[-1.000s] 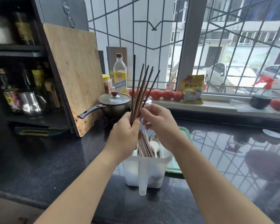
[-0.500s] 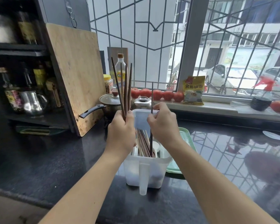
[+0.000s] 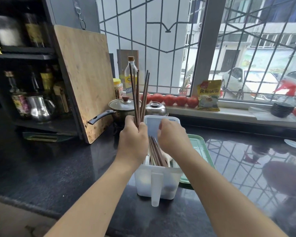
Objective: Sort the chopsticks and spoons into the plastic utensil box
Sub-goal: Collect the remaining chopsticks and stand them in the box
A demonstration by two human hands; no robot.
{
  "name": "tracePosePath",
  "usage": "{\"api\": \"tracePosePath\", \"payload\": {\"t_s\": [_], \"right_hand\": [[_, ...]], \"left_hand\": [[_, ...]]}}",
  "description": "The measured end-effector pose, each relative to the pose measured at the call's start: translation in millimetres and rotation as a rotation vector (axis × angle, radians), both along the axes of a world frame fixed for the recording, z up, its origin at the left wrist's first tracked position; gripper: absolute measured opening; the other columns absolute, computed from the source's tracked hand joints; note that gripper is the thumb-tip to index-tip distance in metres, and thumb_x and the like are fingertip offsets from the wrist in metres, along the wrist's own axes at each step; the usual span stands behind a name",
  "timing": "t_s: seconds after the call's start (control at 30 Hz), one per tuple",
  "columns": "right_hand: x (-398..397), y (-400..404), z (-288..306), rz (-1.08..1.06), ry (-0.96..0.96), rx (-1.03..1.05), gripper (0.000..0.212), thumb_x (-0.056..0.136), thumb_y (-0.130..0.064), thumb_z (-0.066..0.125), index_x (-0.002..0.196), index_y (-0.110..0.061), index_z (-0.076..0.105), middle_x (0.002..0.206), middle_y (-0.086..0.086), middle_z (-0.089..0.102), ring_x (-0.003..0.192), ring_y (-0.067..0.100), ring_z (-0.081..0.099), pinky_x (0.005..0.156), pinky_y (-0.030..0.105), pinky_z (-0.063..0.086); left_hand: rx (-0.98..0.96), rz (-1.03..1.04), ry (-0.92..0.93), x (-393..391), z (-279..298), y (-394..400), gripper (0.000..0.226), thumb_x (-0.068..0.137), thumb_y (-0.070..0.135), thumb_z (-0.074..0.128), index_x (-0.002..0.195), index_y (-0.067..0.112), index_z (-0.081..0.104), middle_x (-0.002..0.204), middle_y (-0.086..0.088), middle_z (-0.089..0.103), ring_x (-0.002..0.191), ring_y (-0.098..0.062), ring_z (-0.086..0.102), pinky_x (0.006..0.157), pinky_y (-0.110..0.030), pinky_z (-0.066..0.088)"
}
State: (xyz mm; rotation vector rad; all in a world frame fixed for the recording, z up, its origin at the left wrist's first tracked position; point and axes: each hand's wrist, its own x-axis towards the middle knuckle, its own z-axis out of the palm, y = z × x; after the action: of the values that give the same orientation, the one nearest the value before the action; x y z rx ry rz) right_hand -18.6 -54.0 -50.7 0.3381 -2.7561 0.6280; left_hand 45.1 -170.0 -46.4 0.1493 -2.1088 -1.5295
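Since half a second ago, my right hand [image 3: 173, 135] is hanging empty over the utensil box [image 3: 158, 180], its chopstick dropped among sorted chopsticks [image 3: 156, 152]; at nine o'clock, my left hand [image 3: 133, 142] is gripping five unsorted chopsticks [image 3: 138, 94].

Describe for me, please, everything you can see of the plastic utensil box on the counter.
The plastic utensil box is translucent white, upright on the dark counter, with a tab-like handle down its near face. Brown chopsticks lean inside beside pale utensils. It partly hides a green tray. The right hand hovers above it; contact is unclear.
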Motion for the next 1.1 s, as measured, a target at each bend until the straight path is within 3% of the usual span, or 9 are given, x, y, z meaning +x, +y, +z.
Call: {"api": "tracePosePath", "payload": {"t_s": [0.07,0.17,0.23,0.37,0.57,0.67,0.8,0.93,1.1], "right_hand": [[-3,3,4,0.043,0.034,-0.238,0.021,0.102,-0.025,0.046,0.097,-0.010,0.060,0.093,0.007,0.065,0.082,0.027,0.056,0.067,0.035,0.043],[3,8,14,0.245,-0.085,-0.707,0.033,0.108,-0.027,0.042,0.092,-0.010,0.066,0.082,0.007,0.067,0.063,0.018,0.059,0.052,0.025,0.043],[7,11,17,0.364,-0.165,-0.799,0.031,0.107,-0.026,0.046,0.094,-0.008,0.067,0.080,0.005,0.067,0.058,0.015,0.058,0.050,0.022,0.043],[6,14,17,0.435,-0.236,-0.818,0.023,0.105,-0.020,0.052,0.101,-0.001,0.065,0.084,0.007,0.069,0.065,0.017,0.061,0.058,0.033,0.046],[3,20,20,0.256,-0.258,-1.325,0.020,0.109,-0.017,0.038,0.099,-0.007,0.053,0.072,0.008,0.060,0.050,0.016,0.051,0.047,0.030,0.044],[-1,15,13,0.136,-0.161,-0.971,0.019,0.106,-0.022,0.045,0.100,-0.009,0.057,0.074,0.008,0.063,0.052,0.017,0.054,0.047,0.032,0.045],[-2,2,7,0.119,-0.132,-0.320,0.021,0.101,-0.026,0.055,0.115,-0.011,0.060,0.094,0.002,0.066,0.090,0.023,0.063,0.079,0.037,0.054],[2,-3,3,0.127,-0.140,-0.050,0.039,0.100,-0.024,0.055,0.136,-0.015,0.048,0.117,0.013,0.066,0.104,0.032,0.062,0.084,0.037,0.049],[0,-5,-7,0.097,-0.115,0.110,0.016,0.096,-0.018,0.054,0.109,-0.013,0.047,0.089,0.007,0.053,0.088,0.033,0.056,0.071,0.038,0.047]], "left_hand": [[-0.035,-0.002,-0.011,-1,-2,1,0.009,0.101,0.022,0.046,0.094,0.020,0.051,0.075,-0.007,0.064,0.073,-0.031,0.062,0.071,-0.062,0.056],[-0.112,-0.043,-0.019,-4,-6,1,0.009,0.103,0.026,0.048,0.099,0.020,0.053,0.077,-0.007,0.067,0.076,-0.033,0.064,0.074,-0.059,0.056],[-0.175,-0.081,-0.021,-4,-8,1,0.009,0.104,0.031,0.049,0.102,0.023,0.054,0.077,-0.005,0.070,0.075,-0.033,0.066,0.075,-0.057,0.055],[-0.213,-0.128,-0.026,-1,-8,-1,0.013,0.106,0.040,0.047,0.103,0.029,0.053,0.075,-0.001,0.073,0.065,-0.028,0.067,0.068,-0.058,0.057],[-0.167,-0.088,0.019,1,-6,-2,0.018,0.109,0.033,0.042,0.097,0.021,0.047,0.070,-0.003,0.072,0.045,-0.010,0.059,0.062,-0.048,0.058],[-0.146,-0.035,0.060,0,-7,-1,0.018,0.109,0.030,0.043,0.095,0.019,0.048,0.071,-0.008,0.067,0.052,-0.018,0.058,0.064,-0.053,0.056],[-0.109,-0.014,0.082,0,-6,-1,0.020,0.108,0.028,0.046,0.090,0.019,0.049,0.068,-0.002,0.060,0.060,-0.019,0.055,0.067,-0.048,0.052],[-0.086,-0.001,0.079,0,-6,-1,0.025,0.108,0.028,0.047,0.085,0.020,0.047,0.067,0.000,0.056,0.057,-0.012,0.050,0.065,-0.041,0.047],[-0.036,0.025,0.082,-3,-5,-1,0.033,0.108,0.036,0.047,0.081,0.017,0.049,0.065,-0.003,0.058,0.060,-0.020,0.054,0.065,-0.037,0.046]]}}
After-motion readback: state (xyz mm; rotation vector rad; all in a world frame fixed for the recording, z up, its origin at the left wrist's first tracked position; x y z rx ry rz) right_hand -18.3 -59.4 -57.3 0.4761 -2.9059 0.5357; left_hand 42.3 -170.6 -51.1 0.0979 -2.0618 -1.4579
